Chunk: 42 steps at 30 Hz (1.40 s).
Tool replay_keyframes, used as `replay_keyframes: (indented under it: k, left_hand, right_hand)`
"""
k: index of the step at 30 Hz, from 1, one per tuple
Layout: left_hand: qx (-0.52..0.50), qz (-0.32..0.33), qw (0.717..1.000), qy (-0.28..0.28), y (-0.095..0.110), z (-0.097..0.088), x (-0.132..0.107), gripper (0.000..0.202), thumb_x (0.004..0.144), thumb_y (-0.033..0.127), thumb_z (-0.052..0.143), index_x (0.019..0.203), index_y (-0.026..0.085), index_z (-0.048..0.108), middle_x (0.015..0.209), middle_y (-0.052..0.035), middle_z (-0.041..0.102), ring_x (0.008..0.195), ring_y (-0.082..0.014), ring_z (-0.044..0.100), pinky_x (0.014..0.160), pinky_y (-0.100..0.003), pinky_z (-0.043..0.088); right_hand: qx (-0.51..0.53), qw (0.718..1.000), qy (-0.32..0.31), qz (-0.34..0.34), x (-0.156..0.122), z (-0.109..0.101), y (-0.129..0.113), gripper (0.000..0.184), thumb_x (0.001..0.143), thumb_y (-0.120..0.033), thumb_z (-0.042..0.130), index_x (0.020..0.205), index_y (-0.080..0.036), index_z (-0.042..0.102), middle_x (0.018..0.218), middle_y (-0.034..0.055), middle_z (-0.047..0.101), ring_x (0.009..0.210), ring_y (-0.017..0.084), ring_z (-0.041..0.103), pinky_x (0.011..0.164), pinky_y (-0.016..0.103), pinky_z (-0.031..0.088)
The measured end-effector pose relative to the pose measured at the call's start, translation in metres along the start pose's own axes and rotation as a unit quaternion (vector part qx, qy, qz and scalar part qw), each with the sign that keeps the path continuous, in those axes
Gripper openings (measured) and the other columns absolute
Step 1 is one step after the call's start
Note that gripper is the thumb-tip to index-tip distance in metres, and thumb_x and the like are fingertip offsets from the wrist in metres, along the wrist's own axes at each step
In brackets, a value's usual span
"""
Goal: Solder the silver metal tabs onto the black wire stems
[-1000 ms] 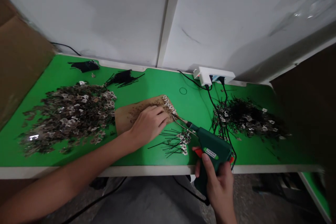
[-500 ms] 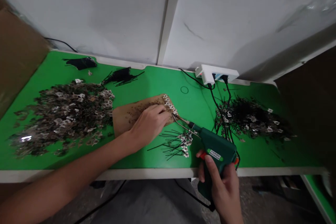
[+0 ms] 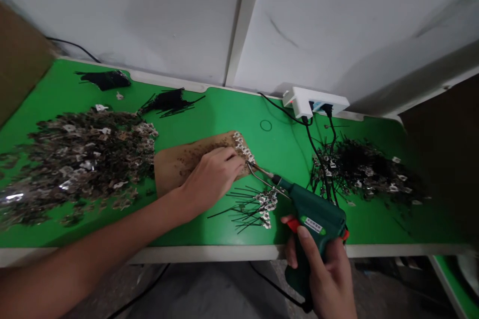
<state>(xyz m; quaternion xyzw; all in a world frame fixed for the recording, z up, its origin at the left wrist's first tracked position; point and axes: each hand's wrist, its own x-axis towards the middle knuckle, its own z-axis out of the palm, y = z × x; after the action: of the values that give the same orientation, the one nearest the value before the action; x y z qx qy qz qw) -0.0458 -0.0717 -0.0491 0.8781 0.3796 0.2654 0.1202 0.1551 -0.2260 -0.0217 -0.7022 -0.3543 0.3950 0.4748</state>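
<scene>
My right hand [image 3: 329, 271] is wrapped round the grip of a green soldering gun [image 3: 318, 212], with a finger at its red trigger [image 3: 293, 225]. The gun's tip meets the right edge of a scorched brown board [image 3: 168, 167], where small metal pieces [image 3: 243, 147] sit in a row. My left hand [image 3: 215, 172] rests over the board, fingers pinched together close to the tip. Whatever lies between those fingertips is hidden. Just below the board, several black wires [image 3: 243, 209] with metal pieces at their ends lie on the green tabletop [image 3: 209, 122].
A large heap of metal pieces [image 3: 86, 154] spreads on the left. Bundles of black wire [image 3: 168, 101] lie behind it. At the right is a pile of wired pieces [image 3: 366, 167], crossed by cords from a white power strip [image 3: 318, 101]. A wall [image 3: 175, 20] closes the back.
The camera view has shifted slightly. Both hands hold nearly the same place at the board's edge, and more of the gun's red trigger shows now.
</scene>
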Motion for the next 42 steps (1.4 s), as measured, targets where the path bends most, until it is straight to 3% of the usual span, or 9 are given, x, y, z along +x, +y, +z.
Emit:
replay_keyframes:
  k: [5,9,13,17,22,28,42]
  left_hand:
    - [0.004,0.004,1.0,0.005,0.0001,0.0002,-0.0001,0.019,0.099,0.018,0.055,0.086,0.014,0.068,0.087,-0.0046,0.067,0.08,-0.0177,0.064,0.073,-0.031,0.052]
    - [0.002,0.0,1.0,0.004,-0.0002,0.0007,0.0,0.02,0.1,0.018,0.054,0.086,0.015,0.068,0.088,-0.0047,0.067,0.08,-0.0173,0.064,0.073,-0.03,0.052]
    - [0.004,0.001,1.0,0.009,-0.0006,0.0014,0.0001,0.02,0.1,0.018,0.054,0.087,0.015,0.068,0.087,-0.0045,0.067,0.079,-0.0173,0.064,0.072,-0.03,0.052]
    - [0.001,0.005,1.0,0.015,-0.0009,0.002,-0.0002,0.02,0.1,0.019,0.054,0.087,0.015,0.069,0.088,-0.0048,0.067,0.079,-0.0175,0.064,0.072,-0.031,0.052]
    - [-0.007,0.007,1.0,0.015,-0.0008,0.0014,0.0002,0.017,0.099,0.018,0.056,0.087,0.014,0.069,0.088,-0.0048,0.068,0.079,-0.0175,0.065,0.072,-0.031,0.053]
    - [-0.013,0.002,1.0,0.013,-0.0007,0.0012,0.0005,0.015,0.097,0.016,0.058,0.089,0.014,0.07,0.089,-0.0052,0.068,0.08,-0.0183,0.066,0.074,-0.031,0.054]
    - [-0.013,0.007,1.0,0.007,-0.0009,0.0009,0.0011,0.018,0.098,0.018,0.057,0.091,0.013,0.072,0.088,-0.0059,0.068,0.08,-0.019,0.066,0.074,-0.033,0.055]
  right_hand:
    - [0.009,1.0,-0.019,0.009,-0.0001,-0.0035,0.0043,0.023,0.093,-0.045,0.066,0.094,-0.022,0.066,0.073,0.0003,0.068,0.046,0.009,0.052,0.05,0.024,0.047]
    - [0.004,1.0,-0.015,0.027,-0.0007,-0.0053,0.0063,0.023,0.093,-0.044,0.066,0.099,-0.022,0.066,0.063,-0.0024,0.063,0.048,0.01,0.054,0.05,0.023,0.046]
    - [0.014,0.999,-0.014,0.029,-0.0004,-0.0051,0.0057,0.022,0.093,-0.044,0.067,0.096,-0.022,0.065,0.075,-0.0002,0.067,0.048,0.009,0.052,0.052,0.025,0.047]
    - [-0.005,0.999,-0.013,0.036,-0.0005,-0.0058,0.006,0.027,0.093,-0.046,0.066,0.101,-0.02,0.068,0.063,-0.0015,0.063,0.049,0.012,0.054,0.051,0.026,0.046]
    - [0.001,0.999,-0.009,0.045,-0.0023,-0.0059,0.0049,0.025,0.093,-0.045,0.067,0.1,-0.021,0.067,0.073,-0.0002,0.068,0.05,0.01,0.052,0.054,0.026,0.046]
    - [-0.021,0.998,-0.003,0.059,-0.0033,-0.006,0.0053,0.033,0.093,-0.049,0.065,0.106,-0.019,0.067,0.056,-0.003,0.06,0.051,0.013,0.052,0.053,0.026,0.045]
    - [-0.038,0.999,0.002,0.037,-0.0029,-0.003,0.0039,0.03,0.093,-0.048,0.065,0.103,-0.019,0.065,0.055,-0.0027,0.059,0.049,0.014,0.054,0.051,0.026,0.046]
